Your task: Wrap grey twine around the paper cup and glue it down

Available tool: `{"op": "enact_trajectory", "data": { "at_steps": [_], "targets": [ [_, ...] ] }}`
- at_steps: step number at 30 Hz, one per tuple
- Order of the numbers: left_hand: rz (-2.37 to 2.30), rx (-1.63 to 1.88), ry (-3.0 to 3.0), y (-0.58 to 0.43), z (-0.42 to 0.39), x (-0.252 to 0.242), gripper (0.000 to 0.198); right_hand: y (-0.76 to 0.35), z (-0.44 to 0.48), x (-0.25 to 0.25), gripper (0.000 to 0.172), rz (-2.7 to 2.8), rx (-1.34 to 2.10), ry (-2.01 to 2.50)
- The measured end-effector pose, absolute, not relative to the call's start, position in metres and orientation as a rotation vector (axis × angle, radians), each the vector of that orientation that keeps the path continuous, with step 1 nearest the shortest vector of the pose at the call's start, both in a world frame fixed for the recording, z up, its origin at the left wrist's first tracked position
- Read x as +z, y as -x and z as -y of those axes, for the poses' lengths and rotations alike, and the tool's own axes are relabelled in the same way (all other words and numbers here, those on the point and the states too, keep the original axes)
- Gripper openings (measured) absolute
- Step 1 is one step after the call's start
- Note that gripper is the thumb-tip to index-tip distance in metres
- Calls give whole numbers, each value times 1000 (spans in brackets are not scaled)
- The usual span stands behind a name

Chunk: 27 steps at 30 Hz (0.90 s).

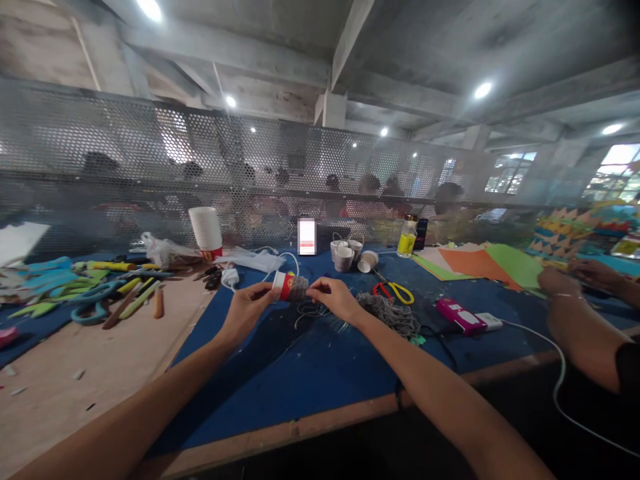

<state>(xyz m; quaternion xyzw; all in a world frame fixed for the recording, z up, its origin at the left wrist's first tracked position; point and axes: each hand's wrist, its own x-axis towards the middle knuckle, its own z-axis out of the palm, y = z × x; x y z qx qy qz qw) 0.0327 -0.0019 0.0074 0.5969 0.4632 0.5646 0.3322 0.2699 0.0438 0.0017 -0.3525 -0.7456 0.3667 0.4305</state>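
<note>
My left hand (pixel 249 307) grips a small paper cup (pixel 290 287) with a red band, held sideways above the blue mat (pixel 300 380). Grey string is wound round part of the cup. My right hand (pixel 333 297) pinches the cup's other end, where the string is. A loose heap of grey string (pixel 393 313) lies on the mat just right of my right hand, with strands trailing toward the cup.
Red and yellow scissors (pixel 395 291), several string-wrapped cups (pixel 346 255), a stack of white cups (pixel 205 230), a yellow glue bottle (pixel 407 237) and coloured paper sheets (pixel 480 263) lie beyond. Tools and foam scraps (pixel 100 290) cover the left. Another person's arms (pixel 580 313) rest at right. A pink device (pixel 460 316) with a white cable lies nearby.
</note>
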Motion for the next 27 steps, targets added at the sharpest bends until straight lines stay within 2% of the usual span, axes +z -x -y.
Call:
{"op": "enact_trajectory", "data": {
  "at_steps": [9,19,27],
  "targets": [
    [-1218,1403,-1621,-37,7,10,36,-273,-37,13,37,1786,711,843],
    [-1136,1235,-1690,-45,17,16,34,-271,-34,15,28,1748,650,812],
    [-1108,1185,-1702,-51,24,24,34,-270,-34,13,30,1780,655,856]
  ]
}}
